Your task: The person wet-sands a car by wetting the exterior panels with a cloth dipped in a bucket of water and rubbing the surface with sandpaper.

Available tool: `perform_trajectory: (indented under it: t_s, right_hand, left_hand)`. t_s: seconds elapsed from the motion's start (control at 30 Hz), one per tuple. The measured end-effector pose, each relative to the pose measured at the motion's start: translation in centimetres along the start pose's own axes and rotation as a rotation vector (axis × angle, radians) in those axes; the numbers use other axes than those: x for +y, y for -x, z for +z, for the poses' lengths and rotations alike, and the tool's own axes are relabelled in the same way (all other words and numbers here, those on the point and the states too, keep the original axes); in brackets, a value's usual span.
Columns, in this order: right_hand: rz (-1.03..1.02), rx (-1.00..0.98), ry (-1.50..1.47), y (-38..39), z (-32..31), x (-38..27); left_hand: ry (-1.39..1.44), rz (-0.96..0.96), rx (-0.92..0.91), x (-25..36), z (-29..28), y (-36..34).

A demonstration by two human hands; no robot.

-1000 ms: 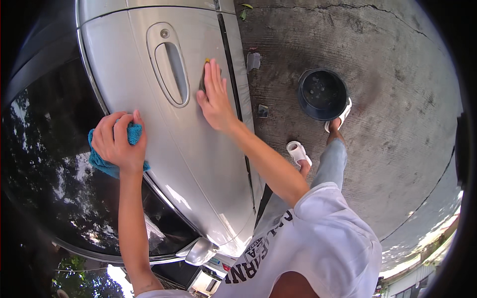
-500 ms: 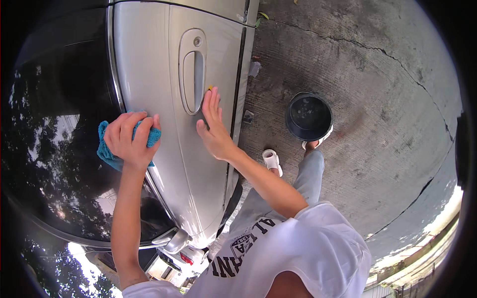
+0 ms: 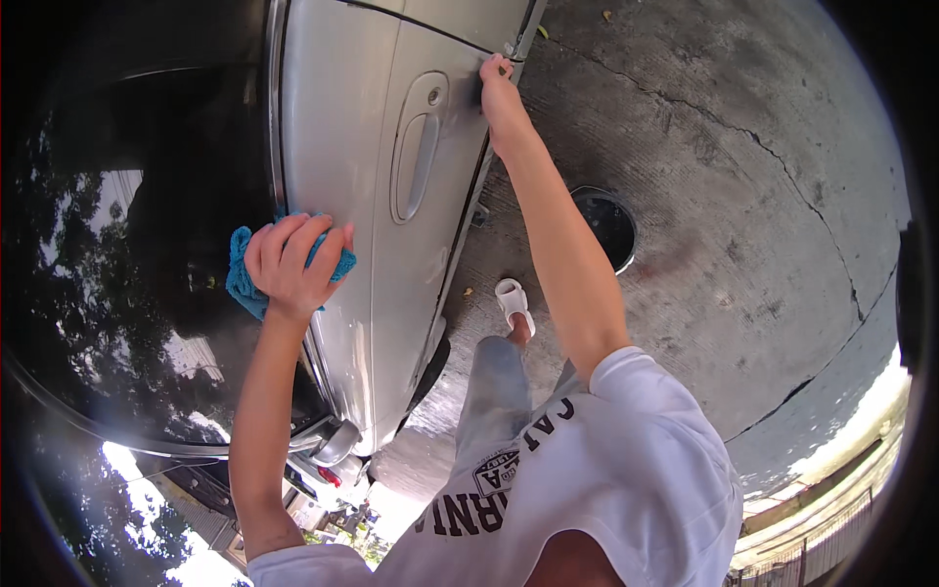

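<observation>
My left hand (image 3: pixel 291 264) is closed over a bunched blue cloth (image 3: pixel 245 277), pressing it on the car where the dark side window (image 3: pixel 186 245) meets the silver door (image 3: pixel 342 166). My right arm is stretched forward. At its end, my right hand (image 3: pixel 499 93) is by the outer edge of the door, beyond the door handle (image 3: pixel 418 161). Its fingers are curled together, and whether something small is between them cannot be seen. The keyhole (image 3: pixel 434 96) sits at the far end of the handle.
A black bucket (image 3: pixel 608 230) stands on the concrete floor (image 3: pixel 724 215) to the right, partly behind my right forearm. My foot in a white slip-on shoe (image 3: pixel 511 298) is beside the car. A side mirror (image 3: pixel 337 445) juts from the car at the lower left.
My right hand has moved from beside the door handle forward to the door's outer edge, its fingers now curled. The left hand keeps the cloth on the window edge. The whole view has shifted.
</observation>
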State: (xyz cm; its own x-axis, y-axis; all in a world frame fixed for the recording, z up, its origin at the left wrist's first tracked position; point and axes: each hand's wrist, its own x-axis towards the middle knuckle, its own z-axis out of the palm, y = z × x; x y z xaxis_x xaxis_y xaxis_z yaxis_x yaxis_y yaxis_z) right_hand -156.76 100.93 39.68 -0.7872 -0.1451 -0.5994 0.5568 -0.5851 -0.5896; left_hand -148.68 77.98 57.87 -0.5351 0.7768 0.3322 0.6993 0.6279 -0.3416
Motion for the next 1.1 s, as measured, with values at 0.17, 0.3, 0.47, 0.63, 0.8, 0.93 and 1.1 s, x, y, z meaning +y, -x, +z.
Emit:
perform_trajectory:
  t_s: [0.17,0.3,0.47,0.63,0.8,0.93,1.1]
  right_hand:
    - [-0.265,0.101,0.508,4.1,5.6,-0.3]
    - [-0.005,0.143,0.118,-2.2,0.2,-2.3]
    - [-0.234,0.086,0.406,1.8,4.5,0.9]
    - [-0.417,0.035,0.178,2.1,1.4,6.6]
    - [-0.469,0.082,0.249,3.5,1.3,12.2]
    - [-0.482,0.161,0.223,-3.1,-1.8,4.5]
    - [-0.395,0.037,0.181,4.1,1.5,11.6]
  left_hand:
    - [0.001,-0.001,-0.025,0.1,-0.4,0.0]
    - [-0.002,0.019,-0.011,0.1,0.0,-0.7]
    - [-0.008,0.022,-0.044,-0.3,-0.2,-0.6]
    - [-0.007,0.016,-0.063,-0.4,-0.1,0.1]
    - [0.003,0.047,-0.056,-0.5,0.9,0.1]
    - [-0.017,0.031,-0.059,-0.4,1.1,0.1]
    - [-0.037,0.049,-0.042,-0.8,0.9,0.1]
